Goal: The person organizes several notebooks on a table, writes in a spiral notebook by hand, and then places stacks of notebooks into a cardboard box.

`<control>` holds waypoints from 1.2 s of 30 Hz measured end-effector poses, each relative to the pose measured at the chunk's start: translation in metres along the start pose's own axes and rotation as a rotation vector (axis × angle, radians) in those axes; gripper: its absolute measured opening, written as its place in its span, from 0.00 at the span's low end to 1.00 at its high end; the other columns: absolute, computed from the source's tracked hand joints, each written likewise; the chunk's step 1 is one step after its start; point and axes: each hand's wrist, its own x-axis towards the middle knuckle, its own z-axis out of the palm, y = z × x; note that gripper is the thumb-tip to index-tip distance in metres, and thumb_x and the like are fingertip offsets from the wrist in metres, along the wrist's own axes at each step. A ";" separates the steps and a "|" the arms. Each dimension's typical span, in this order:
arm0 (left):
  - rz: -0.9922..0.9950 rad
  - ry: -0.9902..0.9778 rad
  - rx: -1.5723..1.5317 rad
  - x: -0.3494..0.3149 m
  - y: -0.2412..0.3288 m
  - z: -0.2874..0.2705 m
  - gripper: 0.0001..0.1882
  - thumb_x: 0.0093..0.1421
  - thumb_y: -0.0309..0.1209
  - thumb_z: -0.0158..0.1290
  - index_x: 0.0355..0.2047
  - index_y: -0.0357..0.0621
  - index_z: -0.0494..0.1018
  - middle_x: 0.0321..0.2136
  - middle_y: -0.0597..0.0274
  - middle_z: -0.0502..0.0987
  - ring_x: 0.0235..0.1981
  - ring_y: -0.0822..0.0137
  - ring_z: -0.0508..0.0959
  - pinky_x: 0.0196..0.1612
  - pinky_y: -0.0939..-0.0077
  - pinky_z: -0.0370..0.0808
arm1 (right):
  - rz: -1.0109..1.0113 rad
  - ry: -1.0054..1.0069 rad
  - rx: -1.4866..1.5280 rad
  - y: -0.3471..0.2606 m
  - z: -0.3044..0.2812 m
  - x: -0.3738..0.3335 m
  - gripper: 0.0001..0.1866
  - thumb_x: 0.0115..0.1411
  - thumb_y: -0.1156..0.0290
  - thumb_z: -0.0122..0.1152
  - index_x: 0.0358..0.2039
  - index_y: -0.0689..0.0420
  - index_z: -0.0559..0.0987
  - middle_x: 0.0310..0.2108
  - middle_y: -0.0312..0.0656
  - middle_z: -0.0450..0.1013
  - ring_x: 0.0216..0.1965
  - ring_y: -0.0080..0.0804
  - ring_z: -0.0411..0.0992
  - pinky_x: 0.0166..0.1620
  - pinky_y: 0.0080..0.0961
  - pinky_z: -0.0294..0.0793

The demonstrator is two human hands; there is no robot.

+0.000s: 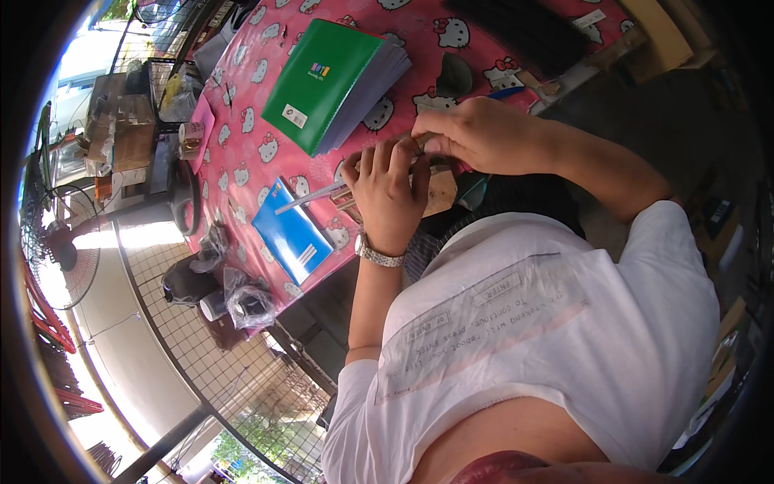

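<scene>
My left hand, a metal-band watch at its wrist, is bent with its fingers close together at the table's near edge. My right hand pinches with thumb and forefinger just beside the left fingertips. Whatever lies between the fingers is small, dark and mostly hidden. Below the hands shows a brown wooden-looking block. From beside my left hand a thin grey strip reaches over a blue notebook. Beyond my hands lies a thick stack of pages under a green cover.
A pink cartoon-print cloth covers the table. A dark mat-like piece and a blue pen-like thing lie at the far right. Plastic bags and a dark pouch sit at the left corner. A fan stands farther left.
</scene>
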 end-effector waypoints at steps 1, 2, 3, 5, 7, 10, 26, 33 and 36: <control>0.011 -0.011 -0.002 0.000 0.000 -0.001 0.15 0.53 0.33 0.57 0.42 0.48 0.70 0.36 0.63 0.75 0.38 0.58 0.74 0.48 0.57 0.61 | 0.001 0.002 -0.002 0.002 0.002 -0.001 0.13 0.57 0.79 0.58 0.42 0.60 0.68 0.30 0.46 0.71 0.33 0.44 0.76 0.36 0.35 0.76; 0.014 -0.010 -0.003 0.001 0.002 -0.001 0.15 0.53 0.33 0.57 0.42 0.48 0.70 0.36 0.63 0.75 0.38 0.58 0.74 0.48 0.57 0.61 | -0.151 0.149 -0.083 0.007 0.008 -0.001 0.12 0.60 0.78 0.56 0.43 0.60 0.67 0.28 0.45 0.72 0.31 0.42 0.76 0.33 0.34 0.75; 0.006 -0.007 -0.007 0.000 0.002 -0.001 0.15 0.53 0.32 0.57 0.42 0.48 0.70 0.36 0.63 0.75 0.38 0.58 0.74 0.48 0.57 0.61 | -0.306 0.294 -0.161 0.004 0.008 0.002 0.12 0.62 0.76 0.55 0.43 0.60 0.65 0.26 0.44 0.72 0.29 0.39 0.77 0.31 0.33 0.75; -0.005 -0.005 -0.008 -0.001 0.001 -0.002 0.15 0.52 0.31 0.57 0.41 0.48 0.70 0.36 0.63 0.76 0.38 0.58 0.75 0.48 0.57 0.61 | -0.134 0.047 0.070 -0.001 -0.009 0.008 0.11 0.64 0.73 0.53 0.45 0.59 0.65 0.25 0.43 0.73 0.28 0.36 0.77 0.29 0.31 0.74; -0.035 0.016 -0.110 -0.007 -0.002 -0.003 0.14 0.51 0.28 0.57 0.40 0.48 0.71 0.36 0.63 0.76 0.39 0.58 0.74 0.49 0.56 0.61 | 0.124 -0.330 0.619 0.018 -0.017 0.022 0.14 0.68 0.64 0.49 0.48 0.59 0.64 0.26 0.41 0.74 0.25 0.26 0.76 0.26 0.28 0.74; 0.041 -0.004 -0.061 -0.006 -0.004 0.000 0.14 0.50 0.25 0.56 0.39 0.48 0.71 0.35 0.63 0.76 0.39 0.58 0.74 0.49 0.56 0.61 | 0.227 -0.125 0.292 0.124 -0.006 0.051 0.21 0.65 0.57 0.52 0.52 0.57 0.66 0.46 0.51 0.71 0.48 0.40 0.71 0.48 0.36 0.74; -0.002 0.030 -0.035 -0.012 -0.016 0.001 0.12 0.51 0.30 0.59 0.37 0.48 0.74 0.33 0.63 0.77 0.39 0.60 0.74 0.49 0.58 0.61 | -0.038 -0.501 0.791 0.075 -0.004 0.072 0.24 0.53 0.56 0.67 0.44 0.59 0.77 0.44 0.39 0.69 0.48 0.30 0.67 0.50 0.27 0.66; -0.072 0.099 0.047 -0.016 -0.017 0.003 0.14 0.46 0.39 0.63 0.32 0.51 0.75 0.33 0.66 0.76 0.36 0.61 0.73 0.48 0.58 0.61 | -0.053 -0.626 0.643 0.052 -0.015 0.077 0.24 0.46 0.58 0.67 0.42 0.57 0.76 0.40 0.37 0.64 0.44 0.28 0.63 0.49 0.25 0.62; 0.000 0.088 0.051 -0.009 -0.015 0.000 0.12 0.48 0.38 0.62 0.29 0.48 0.74 0.27 0.66 0.74 0.32 0.62 0.73 0.43 0.63 0.61 | 0.013 -0.668 0.663 0.051 -0.013 0.080 0.22 0.45 0.61 0.66 0.41 0.57 0.76 0.39 0.36 0.64 0.43 0.28 0.63 0.49 0.25 0.61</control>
